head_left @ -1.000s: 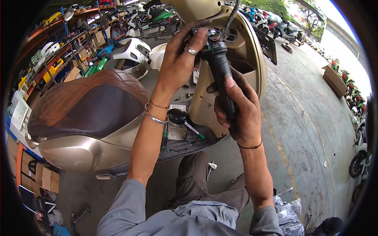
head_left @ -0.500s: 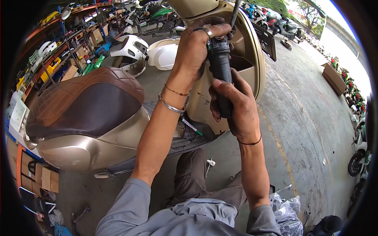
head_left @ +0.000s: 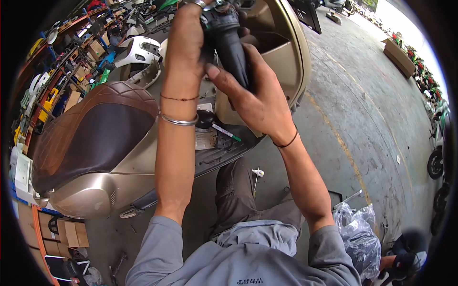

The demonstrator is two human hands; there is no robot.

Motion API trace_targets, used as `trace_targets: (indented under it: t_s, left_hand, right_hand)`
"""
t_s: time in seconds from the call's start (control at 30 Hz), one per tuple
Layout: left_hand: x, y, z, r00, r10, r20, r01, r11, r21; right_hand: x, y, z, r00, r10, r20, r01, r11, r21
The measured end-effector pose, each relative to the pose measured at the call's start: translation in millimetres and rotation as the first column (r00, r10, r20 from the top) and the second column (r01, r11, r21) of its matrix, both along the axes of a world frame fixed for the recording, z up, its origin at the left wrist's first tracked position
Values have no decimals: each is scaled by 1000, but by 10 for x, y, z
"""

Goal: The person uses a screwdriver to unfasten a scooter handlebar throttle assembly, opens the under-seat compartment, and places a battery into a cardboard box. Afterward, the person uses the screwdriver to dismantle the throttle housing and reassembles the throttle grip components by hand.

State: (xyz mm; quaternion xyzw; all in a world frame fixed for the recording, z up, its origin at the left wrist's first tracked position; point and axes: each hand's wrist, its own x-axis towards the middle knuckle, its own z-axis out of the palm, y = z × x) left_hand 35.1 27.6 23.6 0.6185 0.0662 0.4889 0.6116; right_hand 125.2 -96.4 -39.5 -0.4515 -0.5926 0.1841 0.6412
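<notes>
A black rubber handlebar grip (head_left: 232,55) slants down from the top edge, with a dark ribbed collar (head_left: 223,23) at its upper end. My left hand (head_left: 187,38), blurred and partly cut off by the top edge, closes around the collar end; most of its fingers are hidden. Lower down, my right hand (head_left: 257,93) wraps the grip from the right, its thumb across the near side and its other fingers mostly behind. Beyond both hands stands the gold front panel (head_left: 295,76) of a scooter.
The scooter's brown quilted seat (head_left: 119,133) is at left. A green-and-white marker (head_left: 226,132) lies on the footboard (head_left: 214,162). Clear plastic wrapping (head_left: 358,238) is at lower right, near another person (head_left: 405,257). Parts shelves (head_left: 52,95) line the left side.
The handlebar grip and both my hands have shifted up and left in view. My right thumb sticks out farther left. Another person shows more at lower right.
</notes>
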Motion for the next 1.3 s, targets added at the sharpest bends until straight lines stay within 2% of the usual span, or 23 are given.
trace_targets:
  t_s: [0.03, 0.07, 0.1, 0.13, 0.17, 0.2, 0.23, 0.3, 0.33, 0.4, 0.43, 0.5, 0.57, 0.6, 0.63, 0.7, 0.77, 0.8, 0.97, 1.07, 1.13, 1.2, 1.3]
  left_hand:
    - [23, 55, -78, 993, 77, 92, -87, 990, 108]
    - [-134, 245, 76, 986, -162, 36, 160, 986, 53]
    - [-201, 112, 37, 994, -105, 9, 104, 988, 111]
    - [-270, -29, -4, 999, -45, -14, 47, 985, 169]
    - [-292, 159, 42, 995, 72, -74, -52, 967, 250]
    - [-172, -126, 81, 990, 31, 135, -33, 999, 8]
    - [-214, -101, 93, 986, 154, 68, -157, 987, 43]
    - [-223, 308, 205, 983, -146, -109, 170, 950, 264]
    - [-177, 272, 144, 993, -87, -84, 111, 928, 356]
    - [-82, 193, 22, 999, 40, -10, -29, 854, 519]
    - [-107, 282, 43, 999, -40, -18, 44, 884, 465]
    - [-113, 377, 35, 992, -129, -3, 116, 879, 463]
    - [-35, 339, -109, 994, -97, 52, 40, 757, 652]
    - [-15, 298, -113, 996, -68, 63, 6, 728, 686]
    - [-20, 263, -127, 998, -44, 46, 2, 749, 663]
    - [-10, 224, -135, 1000, 6, 7, -9, 814, 580]
    - [-10, 117, -63, 998, 69, -14, -54, 881, 471]
    - [-14, 30, -9, 994, 109, -12, -96, 915, 391]
    - [82, -409, 118, 949, 304, 83, -304, 953, -5]
    - [68, -228, 30, 937, 263, 230, -257, 965, -53]
    - [-35, -249, 31, 983, 156, 93, -153, 987, -43]
    - [-39, -257, 20, 980, 188, 67, -187, 982, -26]
    - [-31, -271, 20, 974, 222, 42, -222, 975, -16]
  right_hand:
    - [36, -47, -2, 997, 19, 71, -17, 999, -35]
    - [106, -134, 5, 989, 56, 137, -44, 995, -86]
    - [284, -352, 86, 973, 224, 61, -215, 968, -127]
    - [408, -410, 36, 971, 237, 21, -231, 962, -147]
    - [538, -448, -92, 984, 177, -27, -179, 970, -162]
    - [698, -456, -279, 991, 99, -93, -114, 977, -182]
    - [864, -454, -538, 985, 22, -172, -57, 978, -201]
    - [1169, -509, -1306, 954, -59, -295, 14, 988, -151]
    - [1261, -567, -1662, 899, -187, -396, 73, 956, -284]
    - [1333, -677, -2508, 735, -475, -484, 153, 811, -564]
    - [1317, -720, -3018, 669, -596, -445, 171, 706, -688]
    - [1130, -839, -4184, 676, -714, -181, 182, 400, -898]
    - [650, -921, -5109, 805, -575, 148, 230, 71, -971]
    - [376, -973, -5779, 876, -444, 188, 230, 43, -972]
    - [100, -1037, -5880, 925, -261, 275, 283, -9, -959]
    - [-202, -1145, -5912, 980, -119, 159, 145, -116, -983]
    - [-370, -1172, -6301, 982, -37, 186, 182, -88, -979]
    - [-318, -1154, -5982, 979, 93, 179, 187, -88, -978]
    - [-217, -1186, -6495, 972, 60, 226, 228, -31, -973]
    - [-153, -1225, -6354, 968, 167, 189, 212, -133, -968]
    - [-113, -1314, -6074, 981, 137, 139, 160, -159, -974]
    - [-11, -1350, -5630, 983, 163, 85, 113, -169, -979]
    - [175, -1371, -5584, 969, 182, 169, 188, -92, -978]
